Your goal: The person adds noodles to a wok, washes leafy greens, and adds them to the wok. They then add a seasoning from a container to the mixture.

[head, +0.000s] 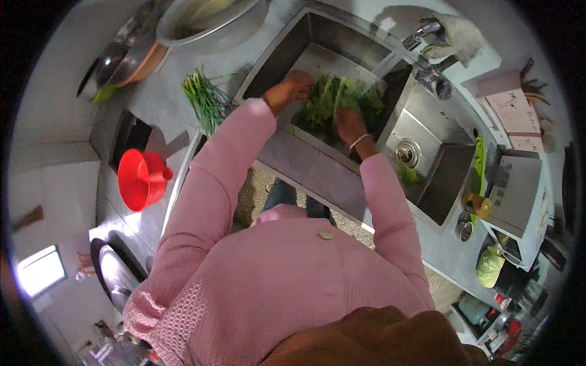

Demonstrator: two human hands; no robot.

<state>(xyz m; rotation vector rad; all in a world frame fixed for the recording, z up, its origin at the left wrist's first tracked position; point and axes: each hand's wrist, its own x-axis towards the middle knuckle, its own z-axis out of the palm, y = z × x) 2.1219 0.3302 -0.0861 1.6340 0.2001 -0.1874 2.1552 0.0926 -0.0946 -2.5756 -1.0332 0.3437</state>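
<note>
A mass of leafy green vegetables (322,103) lies in the left basin of a stainless steel sink (316,55). My right hand (351,126), with a pale bracelet at the wrist, is closed around part of the greens at their near side. At their left edge is my left hand (290,90), fingers parted and slightly blurred, with nothing visible in its grasp. A stream of water appears to run from the chrome faucet (423,35) onto the leaves. The leaves hide the basin floor beneath them and some of my right fingertips.
The right basin (425,119) holds a drain strainer (407,153) and a loose green leaf (408,175). Green stalks (205,98) lie on the left counter, near a red plastic dipper (143,179). A large metal bowl (210,23) stands behind; a cabbage (491,267) sits right.
</note>
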